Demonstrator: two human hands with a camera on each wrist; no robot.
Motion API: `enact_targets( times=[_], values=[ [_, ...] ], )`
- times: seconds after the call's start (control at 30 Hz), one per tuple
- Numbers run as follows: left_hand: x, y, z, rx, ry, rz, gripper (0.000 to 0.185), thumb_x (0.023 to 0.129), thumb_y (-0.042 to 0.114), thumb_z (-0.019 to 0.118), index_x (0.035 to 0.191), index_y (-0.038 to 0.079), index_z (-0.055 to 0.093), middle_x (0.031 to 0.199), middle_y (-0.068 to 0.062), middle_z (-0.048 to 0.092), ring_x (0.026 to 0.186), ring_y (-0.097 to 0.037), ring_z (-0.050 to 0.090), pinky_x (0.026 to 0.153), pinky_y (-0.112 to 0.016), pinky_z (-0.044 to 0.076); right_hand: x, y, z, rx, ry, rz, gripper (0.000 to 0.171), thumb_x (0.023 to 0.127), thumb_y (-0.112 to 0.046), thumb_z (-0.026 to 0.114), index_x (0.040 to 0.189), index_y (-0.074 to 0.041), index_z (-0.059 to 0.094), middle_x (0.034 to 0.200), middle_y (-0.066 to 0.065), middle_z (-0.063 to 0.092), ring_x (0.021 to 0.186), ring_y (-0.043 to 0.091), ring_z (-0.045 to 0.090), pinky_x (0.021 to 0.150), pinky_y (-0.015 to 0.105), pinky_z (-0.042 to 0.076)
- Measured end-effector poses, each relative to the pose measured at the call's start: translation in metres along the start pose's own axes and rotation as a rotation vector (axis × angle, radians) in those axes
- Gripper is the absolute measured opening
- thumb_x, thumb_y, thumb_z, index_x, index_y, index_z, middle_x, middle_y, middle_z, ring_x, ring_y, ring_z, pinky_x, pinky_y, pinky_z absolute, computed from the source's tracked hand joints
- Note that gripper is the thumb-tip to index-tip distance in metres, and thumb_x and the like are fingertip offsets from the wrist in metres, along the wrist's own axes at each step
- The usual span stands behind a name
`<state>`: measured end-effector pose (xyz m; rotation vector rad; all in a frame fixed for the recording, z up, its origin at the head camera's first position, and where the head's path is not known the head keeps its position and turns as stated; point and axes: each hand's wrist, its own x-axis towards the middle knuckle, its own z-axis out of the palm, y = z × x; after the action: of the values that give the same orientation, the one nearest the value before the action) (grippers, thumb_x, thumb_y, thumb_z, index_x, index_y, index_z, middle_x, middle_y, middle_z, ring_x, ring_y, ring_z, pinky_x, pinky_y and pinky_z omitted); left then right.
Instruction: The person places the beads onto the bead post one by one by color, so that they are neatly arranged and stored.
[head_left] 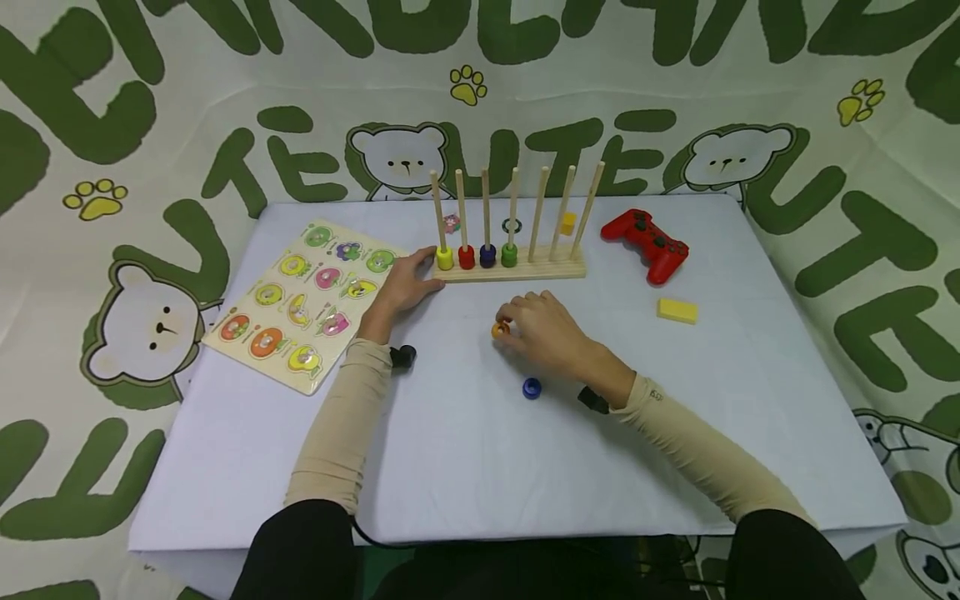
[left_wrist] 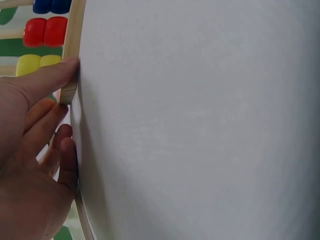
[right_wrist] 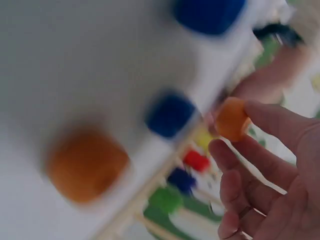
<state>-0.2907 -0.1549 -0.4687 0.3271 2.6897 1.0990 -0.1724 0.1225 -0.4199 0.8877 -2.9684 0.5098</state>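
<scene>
A wooden peg rack (head_left: 510,268) stands at the back middle of the table, with a yellow, a red, a blue and a green bead (head_left: 509,255) on its four left pegs. My left hand (head_left: 408,283) rests on the table at the rack's left end, thumb (left_wrist: 47,80) pressed against the wooden base (left_wrist: 71,45), fingers relaxed. My right hand (head_left: 504,323) pinches an orange bead (head_left: 500,330) just above the table, in front of the rack; the right wrist view shows that bead (right_wrist: 231,119) between thumb and fingertips (right_wrist: 260,112). A loose blue bead (head_left: 532,387) lies near my right wrist.
A fruit puzzle board (head_left: 303,300) lies at the left. At the right are a red game controller (head_left: 648,242) and a yellow block (head_left: 677,311). A small yellow cube (head_left: 568,223) sits behind the rack. Blurred on the table are another orange bead (right_wrist: 87,165) and blue bead (right_wrist: 170,115).
</scene>
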Motion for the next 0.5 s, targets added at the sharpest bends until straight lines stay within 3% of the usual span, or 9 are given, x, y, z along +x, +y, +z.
enact_targets(
  times=[0.13,0.2,0.3,0.4,0.5],
  values=[
    [0.001,0.002,0.001,0.015,-0.012,-0.006,0.073,0.103,0.019,0.072,0.167,0.010,0.037,0.172,-0.018,0.037,0.162,-0.039,0.027,0.135,-0.051,0.021,0.012,0.015,-0.042,0.088,0.209,0.050,0.025,0.098,-0.019,0.080,0.118,-0.004,0.077,0.112,0.011,0.079,0.100,0.030,0.071,0.086,0.044,0.058],
    [0.002,0.002,0.001,0.022,-0.016,-0.017,0.074,0.103,0.019,0.072,0.167,0.011,0.037,0.172,-0.018,0.037,0.162,-0.038,0.027,0.135,-0.051,0.021,0.018,0.023,-0.064,0.101,0.339,0.068,0.027,0.099,-0.017,0.079,0.122,-0.003,0.076,0.116,0.014,0.076,0.092,0.030,0.068,0.080,0.039,0.057],
    [0.001,0.002,0.001,0.024,-0.013,-0.021,0.074,0.102,0.019,0.073,0.167,0.011,0.037,0.172,-0.018,0.036,0.162,-0.039,0.027,0.134,-0.051,0.021,0.030,0.035,-0.091,0.113,0.499,0.096,0.030,0.101,-0.017,0.076,0.128,-0.003,0.075,0.119,0.016,0.072,0.083,0.030,0.060,0.067,0.032,0.046],
    [0.000,-0.001,0.003,0.026,-0.019,-0.019,0.074,0.103,0.018,0.072,0.167,0.011,0.037,0.172,-0.018,0.036,0.162,-0.039,0.027,0.134,-0.052,0.022,0.042,0.045,-0.106,0.103,0.574,0.110,0.033,0.102,-0.017,0.075,0.131,-0.003,0.074,0.120,0.017,0.070,0.080,0.029,0.058,0.063,0.030,0.040],
    [-0.001,-0.002,0.003,0.024,-0.014,-0.024,0.074,0.103,0.018,0.072,0.167,0.011,0.036,0.172,-0.017,0.035,0.162,-0.038,0.027,0.134,-0.052,0.022,0.055,0.050,-0.115,0.086,0.562,0.116,0.033,0.103,-0.020,0.073,0.132,-0.004,0.073,0.123,0.017,0.068,0.081,0.030,0.060,0.062,0.033,0.042]
  ],
)
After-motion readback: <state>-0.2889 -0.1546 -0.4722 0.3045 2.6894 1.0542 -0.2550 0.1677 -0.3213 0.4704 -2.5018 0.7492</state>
